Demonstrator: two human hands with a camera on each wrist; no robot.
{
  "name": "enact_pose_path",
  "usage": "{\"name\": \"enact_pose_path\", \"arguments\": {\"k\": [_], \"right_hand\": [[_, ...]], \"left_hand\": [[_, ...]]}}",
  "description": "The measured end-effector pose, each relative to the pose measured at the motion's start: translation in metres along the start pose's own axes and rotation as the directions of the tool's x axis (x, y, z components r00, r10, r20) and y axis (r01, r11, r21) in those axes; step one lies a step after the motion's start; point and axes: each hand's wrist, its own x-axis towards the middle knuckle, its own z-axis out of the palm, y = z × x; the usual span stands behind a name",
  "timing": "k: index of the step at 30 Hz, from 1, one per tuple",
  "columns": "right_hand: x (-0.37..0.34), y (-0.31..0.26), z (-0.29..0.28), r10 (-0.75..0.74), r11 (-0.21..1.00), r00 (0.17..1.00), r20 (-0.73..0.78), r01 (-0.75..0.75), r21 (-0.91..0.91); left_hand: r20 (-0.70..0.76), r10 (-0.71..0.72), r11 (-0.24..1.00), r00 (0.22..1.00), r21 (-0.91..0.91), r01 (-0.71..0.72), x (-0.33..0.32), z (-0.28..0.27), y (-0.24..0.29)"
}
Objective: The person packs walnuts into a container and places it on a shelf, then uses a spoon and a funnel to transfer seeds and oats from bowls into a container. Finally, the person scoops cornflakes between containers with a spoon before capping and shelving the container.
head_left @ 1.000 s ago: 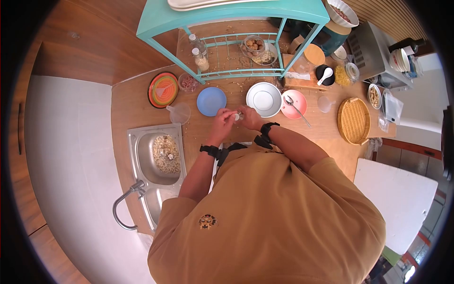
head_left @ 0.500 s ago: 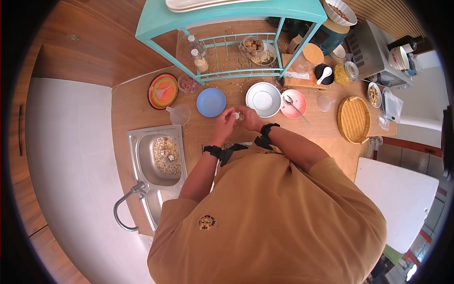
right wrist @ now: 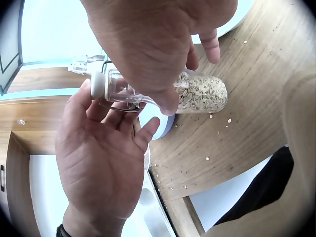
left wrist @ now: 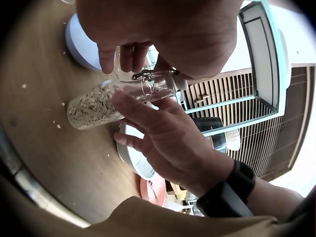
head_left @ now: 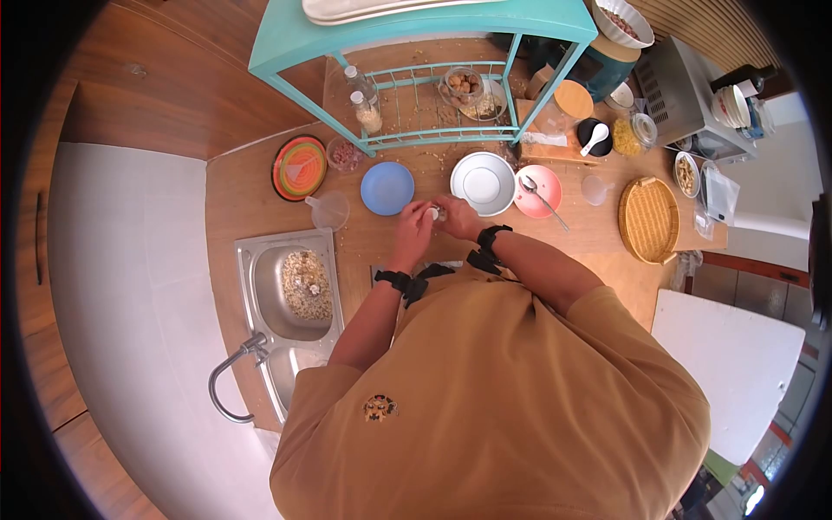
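A clear glass bottle part-filled with pale flakes (left wrist: 94,107) (right wrist: 203,94) lies between the two hands, tilted well over in the wrist views. My right hand (head_left: 459,218) (left wrist: 173,143) (right wrist: 155,42) grips its middle, thumb along the glass. At the neck, the left hand (head_left: 412,234) (left wrist: 168,32) (right wrist: 98,160) has its fingers curled behind the wire clasp, one tip against the white stopper (head_left: 434,213) (right wrist: 98,86). The stopper sits at the bottle's mouth. In the head view the hands cover most of the bottle.
Beyond the hands stand a blue bowl (head_left: 387,188), a white bowl (head_left: 483,184) and a pink bowl with a spoon (head_left: 544,180). A funnel (head_left: 329,211) and a sink (head_left: 331,286) are at left, a teal rack (head_left: 433,26) behind, a woven basket (head_left: 648,221) at right.
The left hand has shifted slightly, its fingers drawn closer around the bottle's neck. The right hand has stayed nearly in place, still gripping the bottle.
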Motion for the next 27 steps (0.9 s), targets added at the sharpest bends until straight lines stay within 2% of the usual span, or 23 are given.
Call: {"name": "enact_pose_path", "arguments": {"k": [2, 4, 8, 10, 12, 14, 16, 18, 20, 22, 24, 27], "right_hand": [[0.0, 0.001, 0.0, -0.016, 1.0, 1.0, -0.003, 0.016, 0.004], [0.002, 0.003, 0.002, -0.031, 0.999, 0.999, -0.009, 0.032, 0.007], [0.002, 0.009, 0.005, -0.107, 0.994, 0.993, -0.047, 0.108, 0.021], [0.003, 0.01, 0.006, -0.135, 0.99, 0.99, -0.052, 0.136, 0.02], [0.003, 0.011, 0.007, -0.083, 0.995, 0.996, -0.039, 0.085, 0.05], [0.001, 0.009, 0.007, -0.098, 0.994, 0.993, -0.065, 0.1, 0.044], [0.002, 0.01, 0.007, -0.11, 0.993, 0.989, -0.096, 0.113, 0.034], [0.002, 0.012, 0.007, -0.144, 0.989, 0.987, -0.075, 0.14, -0.058], [0.003, 0.016, 0.012, -0.183, 0.983, 0.979, -0.087, 0.179, -0.046], [0.004, 0.017, 0.012, -0.191, 0.981, 0.98, -0.061, 0.192, 0.018], [0.004, 0.015, 0.01, -0.234, 0.972, 0.97, -0.067, 0.235, 0.013], [0.003, 0.003, 0.002, -0.191, 0.98, 0.98, -0.052, 0.193, 0.04]], "left_hand": [[0.009, -0.022, 0.999, 1.0, -0.03, 0.023, 0.0, 0.001, 0.002], [0.06, -0.133, 0.975, 0.989, -0.174, 0.142, 0.0, 0.003, 0.003], [0.042, -0.052, 0.989, 0.998, -0.137, 0.057, 0.003, 0.007, -0.009], [0.088, -0.119, 0.982, 0.989, -0.135, 0.13, 0.003, 0.009, -0.016], [0.092, -0.113, 0.979, 0.989, -0.16, 0.127, 0.006, 0.011, -0.021], [0.098, -0.105, 0.975, 0.99, -0.185, 0.122, 0.006, 0.006, -0.011], [0.026, 0.105, 0.991, 0.994, 0.085, -0.107, 0.001, -0.001, 0.008], [0.028, 0.089, 0.994, 0.996, 0.066, -0.09, 0.0, 0.002, 0.001], [0.028, 0.071, 0.996, 0.997, 0.047, -0.072, 0.001, 0.0, 0.001], [0.08, 0.154, 0.975, 0.985, 0.15, -0.165, 0.004, -0.004, 0.002], [0.074, 0.189, 0.964, 0.979, 0.176, -0.199, 0.005, -0.006, 0.006], [0.07, 0.218, 0.954, 0.973, 0.193, -0.228, 0.006, -0.011, 0.012]]}}
